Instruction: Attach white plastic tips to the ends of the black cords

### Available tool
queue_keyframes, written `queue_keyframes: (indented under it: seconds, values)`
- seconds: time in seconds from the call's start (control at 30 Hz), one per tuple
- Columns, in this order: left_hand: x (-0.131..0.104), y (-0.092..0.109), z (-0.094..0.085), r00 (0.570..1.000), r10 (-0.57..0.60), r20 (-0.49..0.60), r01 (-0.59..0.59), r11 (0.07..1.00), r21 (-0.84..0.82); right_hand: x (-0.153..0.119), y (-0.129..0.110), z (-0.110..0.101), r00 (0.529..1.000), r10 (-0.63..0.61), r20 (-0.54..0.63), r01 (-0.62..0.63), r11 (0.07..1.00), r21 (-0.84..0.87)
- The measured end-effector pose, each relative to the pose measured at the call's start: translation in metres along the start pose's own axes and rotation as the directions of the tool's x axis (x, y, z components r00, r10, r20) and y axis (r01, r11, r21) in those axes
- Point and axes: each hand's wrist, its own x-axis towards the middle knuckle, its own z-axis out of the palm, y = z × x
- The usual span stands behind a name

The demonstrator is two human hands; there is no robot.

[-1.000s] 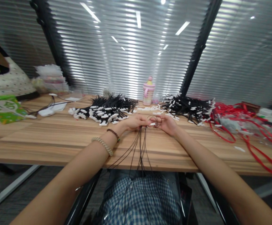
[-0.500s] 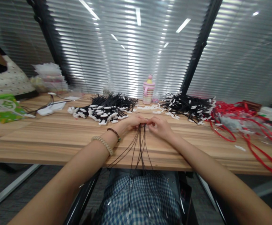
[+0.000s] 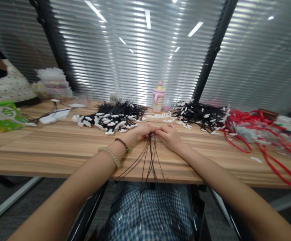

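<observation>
Thin black cords (image 3: 150,157) hang from my fingertips over the table's front edge onto a blue checked cloth on my lap. My left hand (image 3: 144,130), with two bracelets at its wrist, is closed on the upper ends of the cords. Pinched against it, my right hand (image 3: 169,135) also grips the cords; the fingertips of both hands nearly touch. Exactly what sits between the fingertips is too small to make out. Behind my left hand lies a pile of black cords with white tips (image 3: 112,117), and a second such pile (image 3: 203,115) is to the right.
A pink striped cup (image 3: 158,97) stands behind my hands, with loose white pieces (image 3: 160,116) before it. Red straps (image 3: 281,167) and clear bags lie at the right. On the left are a green packet (image 3: 3,115), a white mouse (image 3: 48,119) and a dotted bag (image 3: 9,83).
The fingers of my right hand have shifted slightly and closed in more at the cords. The hanging cords have swayed a little to the right. My left hand has barely moved.
</observation>
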Motion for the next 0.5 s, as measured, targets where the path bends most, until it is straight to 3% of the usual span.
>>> queue_keyframes:
  seconds: [0.17, 0.27, 0.5]
  values:
    - [-0.003, 0.002, 0.001, 0.999, 0.008, 0.043, -0.008, 1.000, -0.008, -0.001, 0.004, 0.002, 0.999, -0.044, -0.005, 0.044, 0.998, -0.044]
    - [-0.002, 0.003, 0.002, 1.000, -0.025, 0.009, 0.025, 1.000, 0.004, -0.001, 0.006, 0.001, 0.999, -0.042, 0.019, 0.042, 0.999, -0.032]
    - [-0.007, 0.013, 0.006, 0.998, -0.065, -0.014, 0.064, 0.998, -0.022, 0.001, 0.007, -0.003, 0.991, 0.116, -0.072, -0.108, 0.988, 0.107]
